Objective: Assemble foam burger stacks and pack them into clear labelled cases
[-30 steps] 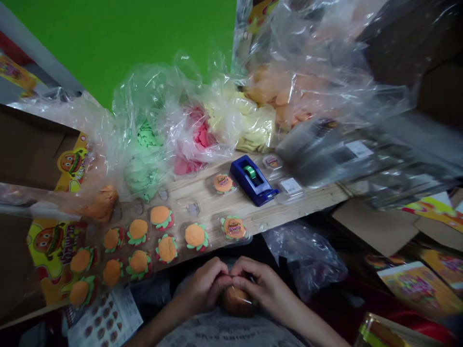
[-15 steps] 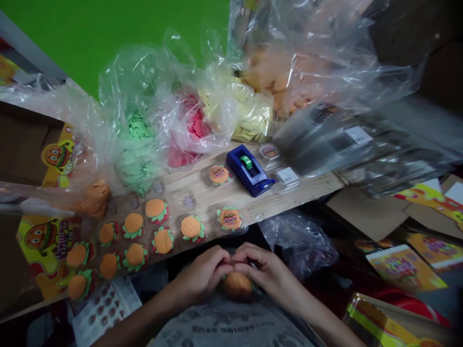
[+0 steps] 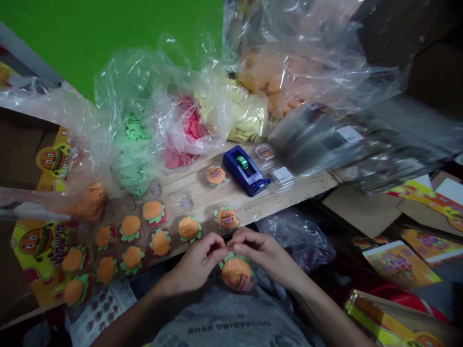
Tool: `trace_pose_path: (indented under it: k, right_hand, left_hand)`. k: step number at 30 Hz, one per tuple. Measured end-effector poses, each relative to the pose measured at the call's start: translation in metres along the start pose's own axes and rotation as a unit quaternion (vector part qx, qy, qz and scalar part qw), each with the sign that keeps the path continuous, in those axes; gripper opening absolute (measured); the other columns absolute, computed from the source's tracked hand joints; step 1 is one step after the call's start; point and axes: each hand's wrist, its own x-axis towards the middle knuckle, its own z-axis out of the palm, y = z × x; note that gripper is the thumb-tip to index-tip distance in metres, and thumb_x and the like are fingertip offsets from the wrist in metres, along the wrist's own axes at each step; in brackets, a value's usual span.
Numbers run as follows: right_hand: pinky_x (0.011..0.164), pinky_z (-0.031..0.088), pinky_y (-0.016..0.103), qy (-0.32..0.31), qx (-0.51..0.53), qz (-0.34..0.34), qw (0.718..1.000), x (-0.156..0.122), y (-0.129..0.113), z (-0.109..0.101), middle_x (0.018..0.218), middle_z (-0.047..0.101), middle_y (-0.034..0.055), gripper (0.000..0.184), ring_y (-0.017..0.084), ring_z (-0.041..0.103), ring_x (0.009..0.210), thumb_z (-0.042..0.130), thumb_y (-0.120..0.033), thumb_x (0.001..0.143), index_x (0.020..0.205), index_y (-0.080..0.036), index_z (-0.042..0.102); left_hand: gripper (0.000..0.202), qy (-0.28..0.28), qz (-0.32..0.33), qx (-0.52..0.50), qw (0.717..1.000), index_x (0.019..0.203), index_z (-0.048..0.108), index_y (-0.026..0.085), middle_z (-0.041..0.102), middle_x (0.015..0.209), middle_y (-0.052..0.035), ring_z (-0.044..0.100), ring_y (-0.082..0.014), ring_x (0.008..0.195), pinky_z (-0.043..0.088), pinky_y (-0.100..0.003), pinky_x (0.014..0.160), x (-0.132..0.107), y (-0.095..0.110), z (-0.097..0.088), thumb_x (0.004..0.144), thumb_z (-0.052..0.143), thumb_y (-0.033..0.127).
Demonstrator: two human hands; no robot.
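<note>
Near my lap, a toy burger in a clear plastic case (image 3: 236,275) hangs below my fingers, its orange bun and printed label facing up. My left hand (image 3: 198,260) is closed in a pinch at the upper left edge of the case. At the upper right edge, my right hand (image 3: 265,255) pinches it too, thumb and forefinger together. The fingertips of both hands nearly meet. Just beyond them on the wooden board sits another labelled toy burger (image 3: 226,219). A blue tape dispenser (image 3: 246,171) with green tape stands farther back.
Several unlabelled toy burgers (image 3: 160,242) sit in clear cases at the left. Behind are plastic bags of green pieces (image 3: 133,168), pink pieces (image 3: 191,125) and yellow pieces (image 3: 248,113). Printed cartons (image 3: 401,265) lie at the right. A crumpled clear bag (image 3: 296,238) hangs at the board's edge.
The toy burger's case has tipped so its label and green leaf edge now show. Both hands have risen slightly toward the board, still pinching. The whole view has shifted a little.
</note>
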Motion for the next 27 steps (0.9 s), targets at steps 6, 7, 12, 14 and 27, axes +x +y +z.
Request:
trace_pose_path:
  k: [6,7,12,14,27]
  right_hand:
    - [0.094,0.044,0.049,-0.053,0.352,0.018,0.934,-0.001,-0.024,0.009,0.118,0.065,0.0046,0.054,0.025,0.062,0.103,0.061,-0.067,0.071,0.112,-0.033,0.065]
    - [0.090,0.045,0.052,-0.082,0.391,0.030,0.916,-0.003,-0.028,0.013,0.121,0.064,0.0041,0.056,0.026,0.063,0.102,0.061,-0.068,0.070,0.115,-0.035,0.062]
    - [0.087,0.048,0.056,-0.135,0.469,0.054,0.871,-0.007,-0.048,0.027,0.133,0.055,0.0052,0.056,0.030,0.060,0.109,0.060,-0.066,0.073,0.117,-0.031,0.059]
    - [0.089,0.048,0.054,-0.159,0.470,0.057,0.867,-0.007,-0.053,0.030,0.133,0.055,0.0067,0.056,0.030,0.059,0.111,0.058,-0.064,0.076,0.120,-0.029,0.057]
    - [0.103,0.037,0.037,-0.058,0.440,0.128,0.887,-0.005,-0.006,0.041,0.108,0.071,0.0066,0.060,0.023,0.060,0.111,0.056,-0.066,0.076,0.111,-0.018,0.066]
  left_hand:
    - [0.023,0.128,0.042,-0.141,0.981,0.080,0.053,0.018,0.048,0.068,0.0047,0.045,-0.0087,0.062,0.039,-0.019,0.060,0.007,0.028,-0.017,0.085,0.053,0.041]
    - [0.021,0.147,0.055,-0.137,0.978,0.081,0.053,0.018,0.050,0.069,0.0042,0.048,-0.0091,0.064,0.041,-0.019,0.060,0.006,0.033,-0.018,0.085,0.054,0.039]
    - [0.030,0.308,0.252,0.149,0.905,0.121,0.049,0.025,0.059,0.109,-0.0031,0.056,-0.0145,0.098,0.045,-0.027,0.086,-0.006,0.059,-0.022,0.091,0.048,0.031]
    - [0.039,0.270,0.325,0.303,0.854,0.128,0.045,0.023,0.056,0.120,-0.0065,0.051,-0.0175,0.112,0.039,-0.030,0.097,-0.012,0.067,-0.022,0.094,0.038,0.041]
    - [0.072,0.198,0.239,0.396,0.864,0.123,0.047,0.017,0.054,0.109,-0.0139,0.055,-0.0266,0.103,0.050,-0.041,0.084,-0.016,0.021,0.002,0.075,0.045,0.071]
